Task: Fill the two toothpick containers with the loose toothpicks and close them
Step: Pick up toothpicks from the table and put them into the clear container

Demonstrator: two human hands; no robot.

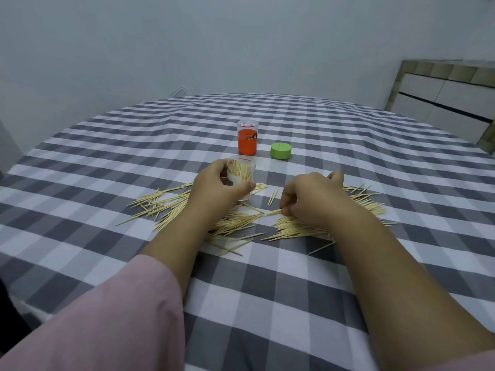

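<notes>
Loose toothpicks, left spread (pixel 160 207): many still lie scattered on the checked cloth of the worktop (pixel 80 162), fanning out to the left of the left forearm. None of these is gathered yet.

Left hand (pixel 214 188): curled round the clear container (pixel 241 174), thumb across its near side and fingers behind. It holds the container upright just above or on the pile; which of the two I cannot tell.

Clear container: open at the top and already holding a bundle of toothpicks standing on end. It looks partly filled, with room left, as far as the clear wall shows. No lid is on it.

Orange container (pixel 247 137): stands upright farther back, apart from both hands. A clear cap or rim shows at its top; whether it holds toothpicks or is properly closed cannot be told from here.

Green lid (pixel 280 150): lies flat on the cloth just right of the orange container, not fitted to anything. It probably belongs to the clear container.

Right hand (pixel 313 199): fingers bent down into the pile, pinching a few toothpicks (pixel 273 212) at the fingertips.

Loose toothpicks, right spread (pixel 369 204): a thick heap lies under and beyond the right hand.

Progress: early to middle. The filling of one container is under way; most toothpicks remain loose, and at least one closing step is left.
</notes>
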